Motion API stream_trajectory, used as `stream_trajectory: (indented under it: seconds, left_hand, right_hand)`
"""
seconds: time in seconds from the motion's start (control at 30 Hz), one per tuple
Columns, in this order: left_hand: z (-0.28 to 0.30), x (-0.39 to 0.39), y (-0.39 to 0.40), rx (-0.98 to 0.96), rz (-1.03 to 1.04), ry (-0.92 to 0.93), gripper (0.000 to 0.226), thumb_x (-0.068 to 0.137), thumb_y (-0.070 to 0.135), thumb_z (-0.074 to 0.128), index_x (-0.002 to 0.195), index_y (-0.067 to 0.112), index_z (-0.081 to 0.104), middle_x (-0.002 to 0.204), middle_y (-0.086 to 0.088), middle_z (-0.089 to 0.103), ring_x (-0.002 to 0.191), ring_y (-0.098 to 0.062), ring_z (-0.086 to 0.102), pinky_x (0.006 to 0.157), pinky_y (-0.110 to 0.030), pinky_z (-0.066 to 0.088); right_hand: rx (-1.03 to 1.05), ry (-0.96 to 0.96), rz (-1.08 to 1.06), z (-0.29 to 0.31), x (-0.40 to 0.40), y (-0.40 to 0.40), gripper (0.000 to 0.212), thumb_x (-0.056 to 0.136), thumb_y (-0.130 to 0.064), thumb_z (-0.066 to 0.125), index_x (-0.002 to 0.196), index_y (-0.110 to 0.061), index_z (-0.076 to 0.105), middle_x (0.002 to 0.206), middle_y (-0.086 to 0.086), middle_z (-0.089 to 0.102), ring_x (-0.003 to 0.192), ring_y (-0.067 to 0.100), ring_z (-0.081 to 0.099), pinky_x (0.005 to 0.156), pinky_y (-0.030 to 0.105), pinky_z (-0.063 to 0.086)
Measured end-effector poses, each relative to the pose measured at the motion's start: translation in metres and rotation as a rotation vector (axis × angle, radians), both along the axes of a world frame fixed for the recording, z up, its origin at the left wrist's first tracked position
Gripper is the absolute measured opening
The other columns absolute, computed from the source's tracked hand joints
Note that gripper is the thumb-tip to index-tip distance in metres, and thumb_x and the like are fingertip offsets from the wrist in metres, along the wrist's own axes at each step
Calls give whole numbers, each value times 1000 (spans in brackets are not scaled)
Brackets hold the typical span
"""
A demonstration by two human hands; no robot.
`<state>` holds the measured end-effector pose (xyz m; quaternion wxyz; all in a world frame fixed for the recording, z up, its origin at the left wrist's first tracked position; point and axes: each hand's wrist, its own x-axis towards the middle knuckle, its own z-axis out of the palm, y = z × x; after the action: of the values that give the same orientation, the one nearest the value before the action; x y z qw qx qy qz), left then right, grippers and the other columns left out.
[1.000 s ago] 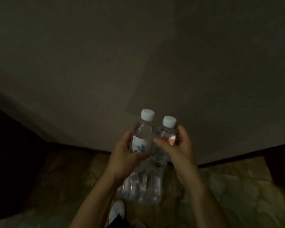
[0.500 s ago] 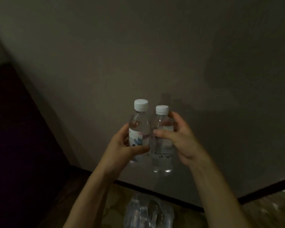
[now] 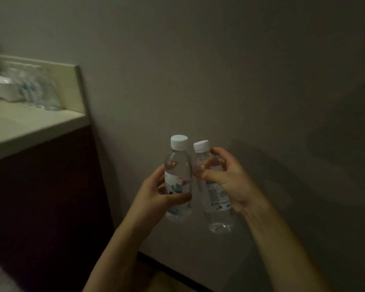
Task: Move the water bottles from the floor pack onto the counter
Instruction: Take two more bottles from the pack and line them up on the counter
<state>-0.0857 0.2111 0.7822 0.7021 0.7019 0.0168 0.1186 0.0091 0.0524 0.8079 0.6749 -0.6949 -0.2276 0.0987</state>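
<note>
Two clear water bottles with white caps are held upright in the air in front of a grey wall. My left hand [image 3: 156,192] grips the left bottle [image 3: 178,171] around its labelled middle. My right hand [image 3: 230,182] grips the right bottle [image 3: 217,199] just below the neck. The bottles nearly touch side by side. The pale counter [image 3: 25,125] is at the upper left, higher than and left of the bottles. The floor pack is out of view.
On the counter stand blurred clear bottles [image 3: 36,89] and a white object [image 3: 2,85] against a raised back edge. A dark cabinet front [image 3: 46,197] lies below the counter. A dark skirting line [image 3: 177,270] runs along the wall's foot.
Both hands have lifted the two bottles up from the floor. The view has swung up and left, so the counter has come into sight and the floor pack has dropped out.
</note>
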Motion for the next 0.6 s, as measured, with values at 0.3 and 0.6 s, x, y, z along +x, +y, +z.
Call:
stream_trajectory:
  seconds: [0.3,0.6]
  left_hand:
    - [20,-54,77,25,143,-97,49,75,3,76,119,20,61,104,1,74,95,-11,72,70,-18,57]
    - [31,-113,213,39,270,-172,52,79,9,74,126,24,57,112,-3,71,103,-18,70,80,-32,59]
  right_hand:
    - [189,59,185,13,-39,94,40,70,-18,78,104,-35,63,103,-1,74,96,22,72,81,43,56]
    - [171,-72,121,35,-106,261,36,89,-34,64,121,-24,50,106,2,67,89,14,72,73,33,61]
